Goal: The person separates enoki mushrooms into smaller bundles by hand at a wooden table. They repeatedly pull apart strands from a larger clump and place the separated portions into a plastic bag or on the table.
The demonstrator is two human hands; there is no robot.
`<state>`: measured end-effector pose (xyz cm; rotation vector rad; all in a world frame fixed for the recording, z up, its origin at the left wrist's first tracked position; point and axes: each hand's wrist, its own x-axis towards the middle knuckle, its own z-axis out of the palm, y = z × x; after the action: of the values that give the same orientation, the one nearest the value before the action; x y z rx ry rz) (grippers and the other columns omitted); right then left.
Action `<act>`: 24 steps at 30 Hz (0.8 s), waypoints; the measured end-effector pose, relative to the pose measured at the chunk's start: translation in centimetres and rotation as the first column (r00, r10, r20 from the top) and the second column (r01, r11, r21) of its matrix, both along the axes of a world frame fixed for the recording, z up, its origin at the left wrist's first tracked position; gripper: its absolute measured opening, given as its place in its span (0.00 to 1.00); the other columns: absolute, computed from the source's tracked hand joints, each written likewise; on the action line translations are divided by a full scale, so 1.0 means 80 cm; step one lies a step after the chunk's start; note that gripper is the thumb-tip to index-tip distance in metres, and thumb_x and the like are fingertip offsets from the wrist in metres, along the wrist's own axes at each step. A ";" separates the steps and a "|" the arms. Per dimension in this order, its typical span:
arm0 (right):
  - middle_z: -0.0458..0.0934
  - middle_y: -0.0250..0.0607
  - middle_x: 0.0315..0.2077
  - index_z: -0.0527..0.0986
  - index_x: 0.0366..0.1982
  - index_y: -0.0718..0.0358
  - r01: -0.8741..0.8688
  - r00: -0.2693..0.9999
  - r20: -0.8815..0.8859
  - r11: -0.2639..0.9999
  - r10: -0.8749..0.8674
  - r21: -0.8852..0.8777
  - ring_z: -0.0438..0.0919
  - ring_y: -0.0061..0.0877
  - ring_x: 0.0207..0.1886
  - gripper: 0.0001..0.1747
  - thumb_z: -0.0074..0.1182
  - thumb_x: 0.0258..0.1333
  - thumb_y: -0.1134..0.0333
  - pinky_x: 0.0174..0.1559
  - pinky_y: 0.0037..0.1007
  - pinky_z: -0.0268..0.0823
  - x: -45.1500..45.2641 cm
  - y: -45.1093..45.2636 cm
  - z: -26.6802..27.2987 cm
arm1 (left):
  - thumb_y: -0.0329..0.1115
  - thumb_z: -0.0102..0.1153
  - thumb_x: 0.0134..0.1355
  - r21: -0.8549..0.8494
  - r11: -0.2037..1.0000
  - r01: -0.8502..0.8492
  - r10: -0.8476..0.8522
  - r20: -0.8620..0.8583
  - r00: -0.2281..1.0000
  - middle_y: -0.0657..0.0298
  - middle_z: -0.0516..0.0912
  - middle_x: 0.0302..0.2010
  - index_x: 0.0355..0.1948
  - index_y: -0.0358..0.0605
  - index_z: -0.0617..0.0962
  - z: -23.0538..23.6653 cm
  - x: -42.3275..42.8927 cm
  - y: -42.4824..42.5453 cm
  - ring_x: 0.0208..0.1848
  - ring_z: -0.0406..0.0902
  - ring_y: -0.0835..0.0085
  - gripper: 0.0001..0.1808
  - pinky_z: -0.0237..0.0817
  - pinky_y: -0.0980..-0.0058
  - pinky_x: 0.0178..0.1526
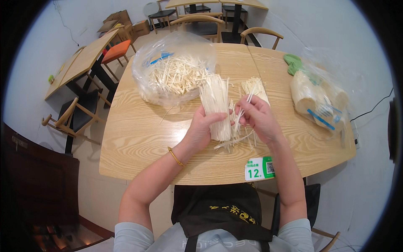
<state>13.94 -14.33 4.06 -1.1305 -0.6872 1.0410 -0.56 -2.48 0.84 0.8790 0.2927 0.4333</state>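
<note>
My left hand (pixel 204 123) grips a thick bundle of enoki mushrooms (pixel 216 104), its thumb across the front. Just to the right, my right hand (pixel 256 118) pinches a few loose enoki strands (pixel 249 98) between thumb and fingers. Beneath and between the hands, loose strands (pixel 234 141) lie scattered on the wooden table. Another enoki bunch (pixel 254 85) rests behind my right hand. At the back left, a clear plastic bag (pixel 141 75) with blue print stands open, filled with loose enoki (pixel 179 74).
At the right, a clear bag holds several whole enoki bundles (pixel 303 94), beside a green cloth (pixel 292 61). A card (pixel 259 168) with a printed code lies at the near edge of the table (pixel 141 157). Chairs (pixel 198 23) stand beyond the table.
</note>
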 end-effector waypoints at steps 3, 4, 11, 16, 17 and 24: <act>0.75 0.29 0.27 0.74 0.33 0.61 0.073 0.969 0.240 0.995 -0.053 -0.074 0.70 0.12 0.24 0.08 0.60 0.56 0.67 0.27 0.15 0.64 -0.009 0.006 -0.007 | 0.25 0.58 0.54 0.170 0.985 -0.041 0.033 0.047 0.998 0.59 0.79 0.46 0.52 0.38 0.70 -0.003 0.003 -0.013 0.46 0.78 0.72 0.22 0.72 0.71 0.48; 0.76 0.29 0.26 0.75 0.31 0.62 0.087 0.974 0.217 0.994 -0.071 -0.065 0.70 0.12 0.24 0.09 0.64 0.53 0.67 0.27 0.15 0.64 -0.010 0.006 -0.008 | 0.25 0.58 0.54 0.195 0.979 -0.058 0.048 0.054 0.997 0.59 0.79 0.46 0.53 0.38 0.71 -0.004 0.004 -0.016 0.47 0.78 0.72 0.23 0.71 0.70 0.49; 0.77 0.31 0.25 0.76 0.34 0.64 0.089 0.977 0.193 0.996 -0.085 -0.008 0.73 0.14 0.24 0.08 0.59 0.58 0.67 0.29 0.17 0.68 -0.009 0.006 -0.009 | 0.26 0.59 0.55 0.107 0.993 -0.055 0.049 0.053 0.997 0.61 0.79 0.44 0.51 0.39 0.70 -0.005 0.002 -0.011 0.44 0.78 0.74 0.22 0.70 0.73 0.48; 0.78 0.33 0.29 0.74 0.35 0.65 0.097 0.969 0.224 0.995 -0.101 0.027 0.74 0.14 0.27 0.07 0.53 0.62 0.68 0.32 0.20 0.70 -0.010 0.009 -0.017 | 0.27 0.59 0.56 0.079 0.992 -0.102 0.101 0.017 0.995 0.60 0.80 0.43 0.50 0.40 0.70 -0.003 0.004 -0.012 0.42 0.78 0.74 0.20 0.72 0.72 0.44; 0.78 0.34 0.30 0.74 0.35 0.64 0.077 0.983 0.166 0.996 -0.084 0.050 0.74 0.14 0.27 0.06 0.52 0.63 0.68 0.33 0.20 0.69 -0.008 0.009 -0.017 | 0.28 0.59 0.56 0.075 0.990 -0.122 0.122 -0.006 0.992 0.60 0.80 0.43 0.49 0.40 0.70 -0.002 0.005 -0.011 0.42 0.78 0.74 0.20 0.73 0.71 0.43; 0.78 0.35 0.30 0.71 0.36 0.63 0.047 0.995 -0.092 0.986 -0.033 0.159 0.72 0.14 0.27 0.07 0.47 0.66 0.67 0.32 0.19 0.67 0.020 -0.005 0.005 | 0.27 0.58 0.55 -0.127 0.983 -0.133 0.131 -0.024 0.991 0.56 0.80 0.42 0.49 0.38 0.70 0.007 -0.002 0.002 0.40 0.80 0.68 0.20 0.75 0.67 0.43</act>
<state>15.56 -14.76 4.48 -0.9491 -0.6627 0.9776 -0.71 -2.30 1.42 0.7394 0.3903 0.5247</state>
